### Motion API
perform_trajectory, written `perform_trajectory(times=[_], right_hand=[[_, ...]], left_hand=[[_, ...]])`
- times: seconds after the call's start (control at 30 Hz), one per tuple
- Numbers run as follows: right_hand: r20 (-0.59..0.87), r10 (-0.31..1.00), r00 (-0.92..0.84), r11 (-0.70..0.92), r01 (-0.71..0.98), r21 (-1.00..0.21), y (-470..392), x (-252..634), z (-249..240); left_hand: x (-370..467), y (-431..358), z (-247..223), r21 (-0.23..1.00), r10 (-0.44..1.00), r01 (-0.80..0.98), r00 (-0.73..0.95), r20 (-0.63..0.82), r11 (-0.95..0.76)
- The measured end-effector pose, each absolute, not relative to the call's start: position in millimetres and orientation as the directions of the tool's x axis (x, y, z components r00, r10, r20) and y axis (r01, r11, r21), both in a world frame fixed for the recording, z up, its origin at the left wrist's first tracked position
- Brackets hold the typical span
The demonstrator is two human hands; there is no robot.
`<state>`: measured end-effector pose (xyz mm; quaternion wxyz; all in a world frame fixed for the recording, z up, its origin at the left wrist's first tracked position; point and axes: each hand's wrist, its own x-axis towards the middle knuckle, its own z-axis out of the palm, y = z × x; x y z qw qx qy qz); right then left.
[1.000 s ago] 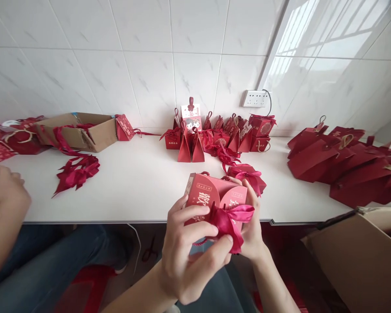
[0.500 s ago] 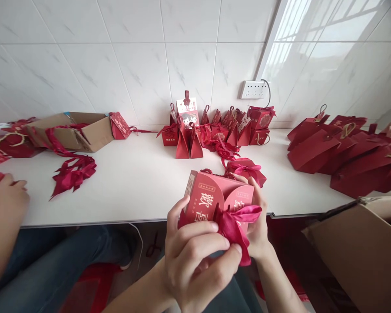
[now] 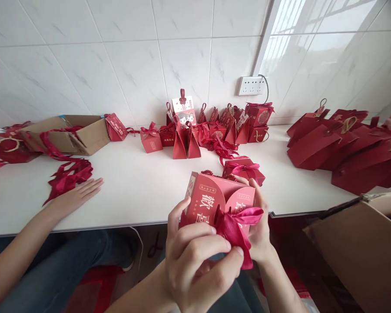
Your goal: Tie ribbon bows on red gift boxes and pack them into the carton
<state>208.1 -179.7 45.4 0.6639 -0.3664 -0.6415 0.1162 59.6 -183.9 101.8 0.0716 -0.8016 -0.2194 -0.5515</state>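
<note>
A red gift box (image 3: 200, 198) with gold characters and rounded, overlapping flaps is held up in front of me, over the table's front edge. A crimson satin ribbon (image 3: 237, 224) is tied in a bow at its front. My left hand (image 3: 195, 261) bends across the box's lower left, thumb and fingers closed on the ribbon near the bow. Around the box's right side wraps my right hand (image 3: 260, 226), supporting it; part of its fingers is hidden behind the box. Just beyond lies another red box with a bow (image 3: 243, 169) on the table.
Red boxes (image 3: 215, 130) stand by the wall, below a socket strip (image 3: 252, 85). More red boxes (image 3: 329, 143) fill the right side. A cardboard tray (image 3: 84, 139) and loose ribbons (image 3: 68, 174) lie left, near a co-worker's flat hand (image 3: 81, 191). A carton (image 3: 361, 248) stands close right.
A small red box with a bow now stands left of the middle group. The co-worker's hand has moved right and lies flat on the table. My hands keep nearly the same hold.
</note>
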Motion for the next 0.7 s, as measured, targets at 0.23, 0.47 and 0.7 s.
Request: perform_trajectory(times=[0.23, 0.47, 0.7], right_hand=[[0.758, 0.628, 0.175, 0.7, 0.299, -0.649, -181.7, 213.9, 43.4], [0.736, 0.645, 0.207, 0.676, 0.293, -0.676, -183.3, 217.3, 42.8], [0.632, 0.735, 0.244, 0.511, 0.413, -0.754, -201.3, 241.2, 39.0]], left_hand=[[77.5, -180.1, 101.7, 0.139, 0.212, 0.359, 0.171, 0.962, -0.923], [76.3, -177.3, 98.3, 0.113, 0.183, 0.282, 0.236, 0.954, -0.953], [73.0, -141.2, 104.9, 0.604, 0.569, -0.022, 0.309, 0.762, -0.797]])
